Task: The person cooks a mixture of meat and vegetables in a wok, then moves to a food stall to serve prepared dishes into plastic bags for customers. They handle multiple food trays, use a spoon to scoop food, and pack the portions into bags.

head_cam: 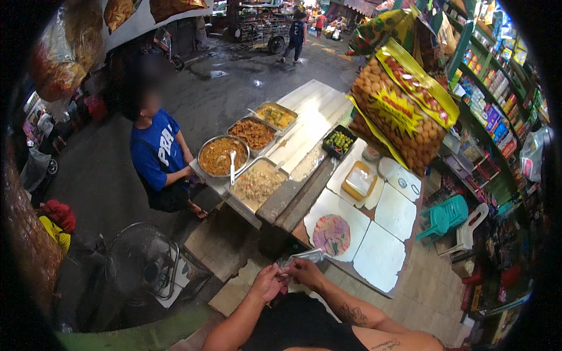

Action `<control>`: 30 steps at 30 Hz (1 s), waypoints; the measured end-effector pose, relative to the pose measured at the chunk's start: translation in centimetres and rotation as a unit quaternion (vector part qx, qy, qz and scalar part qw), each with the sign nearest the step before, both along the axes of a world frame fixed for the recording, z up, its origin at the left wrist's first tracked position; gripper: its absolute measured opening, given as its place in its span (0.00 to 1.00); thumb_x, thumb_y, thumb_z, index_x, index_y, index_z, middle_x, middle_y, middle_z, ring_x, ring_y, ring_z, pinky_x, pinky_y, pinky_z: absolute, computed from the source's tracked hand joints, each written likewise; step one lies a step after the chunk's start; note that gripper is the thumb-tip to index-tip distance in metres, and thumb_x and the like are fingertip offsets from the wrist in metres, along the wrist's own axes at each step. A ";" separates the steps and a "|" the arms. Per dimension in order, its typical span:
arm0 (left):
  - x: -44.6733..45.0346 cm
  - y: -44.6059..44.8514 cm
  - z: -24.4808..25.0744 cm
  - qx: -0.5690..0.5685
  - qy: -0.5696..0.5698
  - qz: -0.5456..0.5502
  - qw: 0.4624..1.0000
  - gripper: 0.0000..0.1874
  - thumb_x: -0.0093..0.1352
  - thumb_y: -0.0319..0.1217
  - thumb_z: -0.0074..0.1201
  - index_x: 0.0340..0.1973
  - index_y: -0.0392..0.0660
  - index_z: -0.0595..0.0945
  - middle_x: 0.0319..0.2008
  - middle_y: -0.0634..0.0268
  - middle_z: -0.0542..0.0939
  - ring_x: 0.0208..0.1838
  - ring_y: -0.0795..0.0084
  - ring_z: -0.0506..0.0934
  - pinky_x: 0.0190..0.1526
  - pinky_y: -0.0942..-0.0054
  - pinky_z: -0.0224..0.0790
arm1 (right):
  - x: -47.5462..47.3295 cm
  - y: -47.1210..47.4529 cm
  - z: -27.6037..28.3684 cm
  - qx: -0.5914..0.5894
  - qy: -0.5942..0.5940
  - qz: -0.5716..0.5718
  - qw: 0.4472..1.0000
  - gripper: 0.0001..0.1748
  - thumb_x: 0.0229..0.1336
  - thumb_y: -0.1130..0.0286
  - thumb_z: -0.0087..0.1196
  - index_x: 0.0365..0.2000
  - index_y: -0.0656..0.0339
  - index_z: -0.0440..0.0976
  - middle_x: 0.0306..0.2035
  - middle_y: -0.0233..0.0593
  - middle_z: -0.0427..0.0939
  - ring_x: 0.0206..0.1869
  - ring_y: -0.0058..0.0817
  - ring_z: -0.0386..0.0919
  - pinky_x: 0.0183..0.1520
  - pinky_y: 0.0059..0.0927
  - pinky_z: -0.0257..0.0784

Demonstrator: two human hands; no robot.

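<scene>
Close to my body, my left hand (266,282) and my right hand (303,273) pinch a thin clear plastic bag (309,254) between them. The bag's far end extends toward the tiled counter. Beyond the hands stand a metal tray of creamy stew (258,182), a round metal bowl of noodles (215,161) with a white plastic fork (232,164) in it, a tray of reddish-brown fried food (251,133), and a tray of yellow, saucy food (275,115). A black container of small green citrus fruits (339,141) is farther right.
A person in a blue shirt (156,145) stands across the counter. A round patterned mat (331,234) and a yellow-brown container (359,180) lie on the tiled counter (380,254). Large snack packs (401,105) hang above. A fan (140,261) stands left; plastic chairs (443,217) and shelves are right.
</scene>
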State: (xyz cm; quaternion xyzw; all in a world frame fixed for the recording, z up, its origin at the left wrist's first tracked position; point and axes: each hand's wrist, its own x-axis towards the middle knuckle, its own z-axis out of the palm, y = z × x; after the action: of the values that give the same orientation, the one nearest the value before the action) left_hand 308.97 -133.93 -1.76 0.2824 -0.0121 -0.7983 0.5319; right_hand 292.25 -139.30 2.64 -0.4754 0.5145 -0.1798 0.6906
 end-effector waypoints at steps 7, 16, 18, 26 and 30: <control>4.2 -1.2 -0.6 -0.013 0.063 0.073 0.995 0.08 0.75 0.34 0.49 0.34 0.46 0.75 0.30 0.64 0.79 0.40 0.64 0.79 0.50 0.58 0.72 | 2.2 -3.2 -2.4 -0.080 -0.063 -0.068 0.992 0.07 0.58 0.75 0.56 0.37 0.61 0.71 0.28 0.30 0.74 0.30 0.18 0.73 0.34 0.23 0.68; 10.7 -3.9 -2.2 -0.092 -0.056 -0.027 0.994 0.05 0.74 0.31 0.52 0.38 0.45 0.73 0.29 0.66 0.77 0.33 0.74 0.76 0.40 0.68 0.72 | 9.4 -4.3 -0.4 -0.171 0.053 0.059 0.982 0.15 0.60 0.69 0.60 0.46 0.63 0.72 0.34 0.28 0.75 0.36 0.18 0.72 0.43 0.24 0.69; 12.2 -3.4 -2.3 -0.086 -0.215 -0.122 0.965 0.05 0.72 0.28 0.54 0.38 0.45 0.73 0.29 0.67 0.76 0.32 0.76 0.76 0.38 0.70 0.72 | 11.2 -4.5 -1.0 -0.097 -0.057 -0.039 0.993 0.09 0.61 0.71 0.59 0.41 0.63 0.75 0.34 0.27 0.77 0.37 0.19 0.74 0.44 0.24 0.70; 18.2 -7.0 -1.3 0.015 -0.021 0.039 0.999 0.03 0.72 0.27 0.51 0.40 0.45 0.74 0.35 0.59 0.80 0.41 0.65 0.78 0.42 0.62 0.74 | 16.9 -5.6 -4.1 -0.077 -0.065 -0.078 0.992 0.05 0.63 0.74 0.57 0.39 0.62 0.75 0.31 0.28 0.76 0.36 0.18 0.74 0.43 0.24 0.71; 21.1 -7.0 -0.9 -0.041 0.001 -0.095 0.995 0.04 0.71 0.27 0.51 0.40 0.45 0.74 0.35 0.60 0.79 0.41 0.66 0.78 0.45 0.62 0.73 | 18.9 -6.9 -3.4 0.004 -0.195 -0.180 0.964 0.05 0.63 0.74 0.57 0.38 0.61 0.75 0.31 0.28 0.76 0.37 0.18 0.74 0.45 0.24 0.71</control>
State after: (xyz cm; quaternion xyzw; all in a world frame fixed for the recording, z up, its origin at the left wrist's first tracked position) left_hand 330.07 -140.92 -2.66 0.2577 -0.0710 -0.8443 0.4645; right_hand 311.15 -146.15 -0.74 -0.3280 0.4478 -0.3880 0.7358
